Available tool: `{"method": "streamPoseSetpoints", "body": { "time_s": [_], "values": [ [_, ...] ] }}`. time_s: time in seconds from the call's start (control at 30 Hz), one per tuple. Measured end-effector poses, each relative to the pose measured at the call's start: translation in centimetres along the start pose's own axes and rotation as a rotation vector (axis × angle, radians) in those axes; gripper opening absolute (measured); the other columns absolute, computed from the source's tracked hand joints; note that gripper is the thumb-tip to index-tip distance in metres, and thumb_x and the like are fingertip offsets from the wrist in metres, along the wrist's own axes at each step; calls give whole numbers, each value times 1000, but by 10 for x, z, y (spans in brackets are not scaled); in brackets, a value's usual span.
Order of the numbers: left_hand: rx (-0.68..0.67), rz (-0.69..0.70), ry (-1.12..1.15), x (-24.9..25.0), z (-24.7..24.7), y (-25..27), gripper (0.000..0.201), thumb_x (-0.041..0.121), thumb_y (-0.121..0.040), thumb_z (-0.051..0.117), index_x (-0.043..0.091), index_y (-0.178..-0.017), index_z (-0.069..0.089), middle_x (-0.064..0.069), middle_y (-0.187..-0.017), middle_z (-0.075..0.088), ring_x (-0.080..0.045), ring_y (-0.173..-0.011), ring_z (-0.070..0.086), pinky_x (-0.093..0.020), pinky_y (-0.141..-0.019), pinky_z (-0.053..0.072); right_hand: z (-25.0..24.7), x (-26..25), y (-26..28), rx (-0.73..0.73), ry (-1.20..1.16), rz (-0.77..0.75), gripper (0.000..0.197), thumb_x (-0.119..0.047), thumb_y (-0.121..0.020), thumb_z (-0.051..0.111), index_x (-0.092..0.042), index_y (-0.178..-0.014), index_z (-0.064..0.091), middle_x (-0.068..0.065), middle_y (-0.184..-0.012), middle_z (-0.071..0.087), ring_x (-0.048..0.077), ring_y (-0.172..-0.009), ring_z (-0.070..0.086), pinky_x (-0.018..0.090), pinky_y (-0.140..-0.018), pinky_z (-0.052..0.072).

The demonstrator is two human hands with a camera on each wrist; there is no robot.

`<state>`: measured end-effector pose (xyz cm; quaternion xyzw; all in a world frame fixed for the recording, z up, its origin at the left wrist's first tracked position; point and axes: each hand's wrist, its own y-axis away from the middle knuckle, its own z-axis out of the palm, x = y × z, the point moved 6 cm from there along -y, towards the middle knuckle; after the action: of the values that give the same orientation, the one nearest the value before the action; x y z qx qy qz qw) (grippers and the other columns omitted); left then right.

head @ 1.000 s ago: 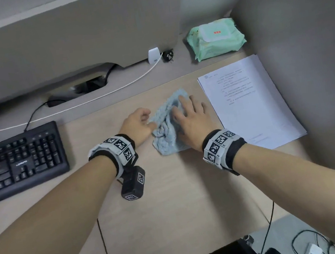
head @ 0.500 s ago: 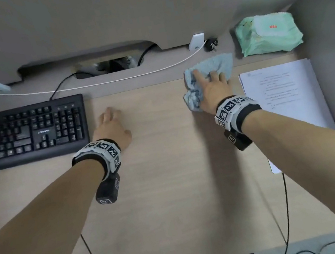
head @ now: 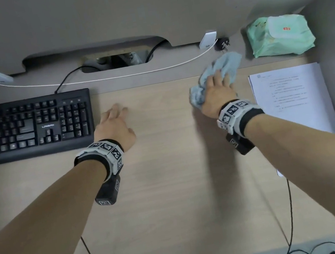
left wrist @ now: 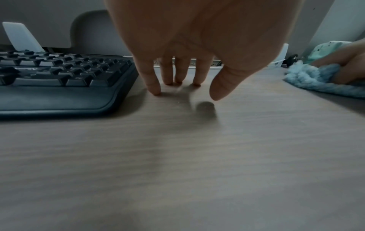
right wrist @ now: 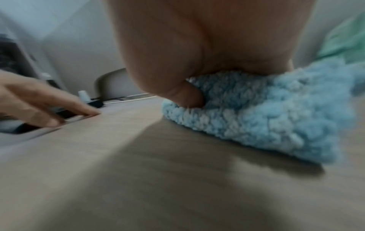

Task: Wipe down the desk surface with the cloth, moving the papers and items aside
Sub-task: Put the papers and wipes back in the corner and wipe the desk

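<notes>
The right hand [head: 216, 92] lies flat on top of a fluffy blue cloth [head: 222, 69], fingers stretched out, pressing it on the smooth wooden desk [head: 173, 192]. The right wrist view shows something the head view hides: the thumb [right wrist: 185, 95] tucks into the soft, bumpy cloth from the side.

The left hand [head: 115, 126] holds nothing. Its fingers are loose and spread. Only the left wrist view shows that the fingertips [left wrist: 156, 92] touch the wood while the thumb floats just above it.

Just left of the left hand sits a flat black keyboard [head: 27, 128]. Right beside the right hand lies a stack of white papers [head: 291, 106] with tiny print. Past the right hand's fingers is a puffy green pack of wipes [head: 280, 37]. A thin white cord [head: 109, 77] curves along the back, beyond both hands.
</notes>
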<state>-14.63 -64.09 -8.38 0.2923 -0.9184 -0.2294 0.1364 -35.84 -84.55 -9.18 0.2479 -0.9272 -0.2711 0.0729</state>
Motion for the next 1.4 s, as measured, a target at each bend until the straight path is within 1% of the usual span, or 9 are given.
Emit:
{"method": "streamPoseSetpoints", "body": {
  "time_s": [0.13,0.23,0.43,0.57,0.77,0.9,1.13,1.27,1.4],
  "values": [
    [-12,-3,17,0,-2,1,72,18,-82,51,26,-148,26,3,-160,13,-25,-144,19,-48,-109,37,28,-103,39,-74,90,-375,93,-39,-87,59,-8,-156,4,14,-164,-2,40,-149,-1,60,-118,10],
    [-13,7,16,-1,-1,2,79,14,-77,51,26,-150,24,2,-162,11,-26,-145,16,-47,-112,33,56,-124,79,-76,113,-566,94,-34,-87,64,-10,-156,4,9,-165,-5,33,-151,-7,52,-122,1],
    [-43,30,147,-7,-1,8,82,4,-78,48,23,-153,20,0,-163,7,-24,-149,10,-44,-118,25,32,-25,47,61,-56,-249,86,-43,-91,59,-13,-156,12,7,-165,7,33,-151,5,48,-121,12],
    [51,70,283,-16,-3,36,64,-2,-81,46,14,-143,41,-9,-147,40,-28,-136,36,-40,-112,35,28,-55,33,75,-63,-126,87,-46,-89,61,-10,-154,15,12,-164,7,39,-150,4,50,-121,16],
    [68,85,203,-71,16,87,30,-1,-80,46,10,-102,63,-10,-106,57,-31,-103,53,-41,-86,47,66,-213,94,-15,41,-554,87,-42,-88,63,-13,-155,16,7,-165,3,34,-151,2,49,-122,9],
    [36,-139,171,-135,18,99,31,4,-82,46,17,-108,58,-6,-113,54,-29,-105,53,-42,-90,48,88,-225,123,-25,116,-693,81,-42,-91,59,-17,-156,16,2,-166,2,28,-152,1,46,-123,5],
    [21,-283,128,-195,35,106,60,8,-83,49,12,-141,37,-5,-149,29,-30,-131,31,-45,-104,41,33,-199,48,62,-16,-334,80,-38,-92,60,-6,-152,18,11,-165,1,38,-150,-1,51,-121,12],
    [23,-317,164,-193,42,101,56,13,-85,48,9,-139,36,-6,-151,24,-30,-136,25,-45,-110,36,55,-266,75,15,48,-525,79,-33,-92,58,-6,-153,16,9,-165,2,34,-151,-1,50,-120,17],
    [16,-353,175,-189,45,97,57,19,-84,48,6,-138,34,-12,-151,24,-32,-138,21,-47,-111,33,61,-236,90,30,73,-607,81,-27,-94,57,-14,-157,8,4,-165,7,31,-151,2,45,-122,7]
  ]
}}
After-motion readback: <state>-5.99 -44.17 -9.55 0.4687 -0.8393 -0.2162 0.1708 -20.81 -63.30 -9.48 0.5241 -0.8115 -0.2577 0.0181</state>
